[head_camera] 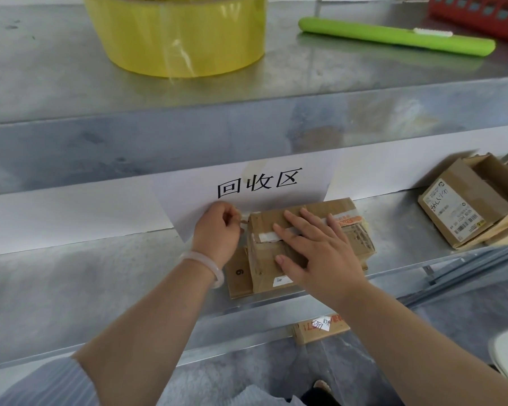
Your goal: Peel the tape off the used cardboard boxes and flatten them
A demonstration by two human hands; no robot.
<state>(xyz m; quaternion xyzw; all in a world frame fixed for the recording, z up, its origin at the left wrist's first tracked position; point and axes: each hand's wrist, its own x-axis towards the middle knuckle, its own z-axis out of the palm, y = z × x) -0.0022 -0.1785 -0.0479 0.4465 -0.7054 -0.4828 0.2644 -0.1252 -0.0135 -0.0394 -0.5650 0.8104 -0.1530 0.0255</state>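
Head view: tape (266, 237) is pinched by left hand (217, 230) at left end of box (263, 259) — strip runs rightward; box is pressed under flat right hand (320, 253).

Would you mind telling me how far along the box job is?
Seemingly done: a flat cardboard piece lies under the taped box. In hand: the left hand pinches a tape end at its edge while the right hand presses flat on top. Left: this box and the open boxes to the right stand unflattened.
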